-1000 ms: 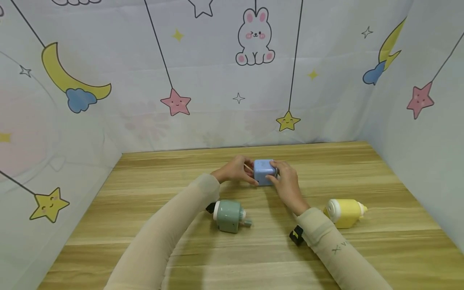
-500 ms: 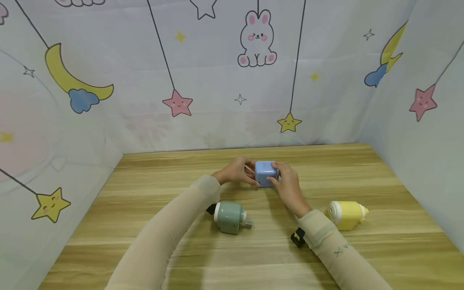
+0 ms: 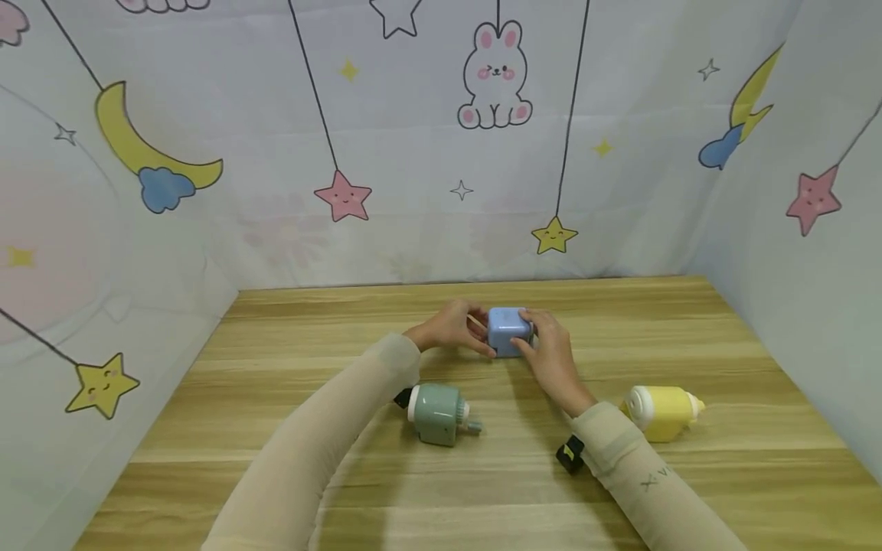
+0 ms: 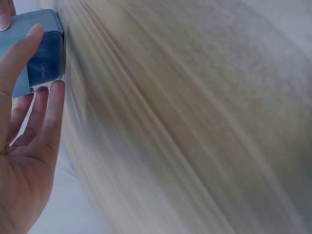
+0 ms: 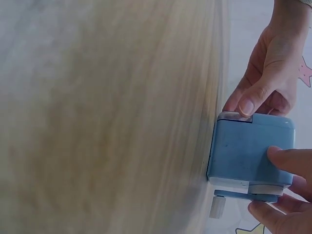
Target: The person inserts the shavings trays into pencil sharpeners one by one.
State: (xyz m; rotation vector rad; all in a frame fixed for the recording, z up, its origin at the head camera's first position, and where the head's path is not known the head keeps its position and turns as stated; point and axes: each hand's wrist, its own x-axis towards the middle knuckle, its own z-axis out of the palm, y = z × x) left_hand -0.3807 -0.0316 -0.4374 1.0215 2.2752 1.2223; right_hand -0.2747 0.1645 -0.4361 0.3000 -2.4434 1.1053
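A blue hand-crank pencil sharpener (image 3: pixel 508 330) sits toward the back of the wooden table. My right hand (image 3: pixel 554 360) holds it from the right. In the right wrist view its thumb lies on the blue body (image 5: pixel 243 151), its fingers near the crank (image 5: pixel 229 195). My left hand (image 3: pixel 451 327) grips the opposite end. The left thumb (image 4: pixel 34 36) crosses the dark see-through section, and its fingertips (image 4: pixel 57 90) are right at the edge. A green sharpener (image 3: pixel 437 415) lies nearer, by the left forearm; a yellow one (image 3: pixel 664 413) lies beside the right sleeve.
The wood-grain table (image 3: pixel 524 490) runs back to a white cloth (image 3: pixel 413 153) printed with stars, moons and a rabbit. Cloth also encloses the left and right sides. A black wrist device (image 3: pixel 570 454) shows beneath the right cuff.
Both hands keep their places on the blue sharpener. The whole head view shifts slightly right and down; the green and yellow sharpeners stay put on the table.
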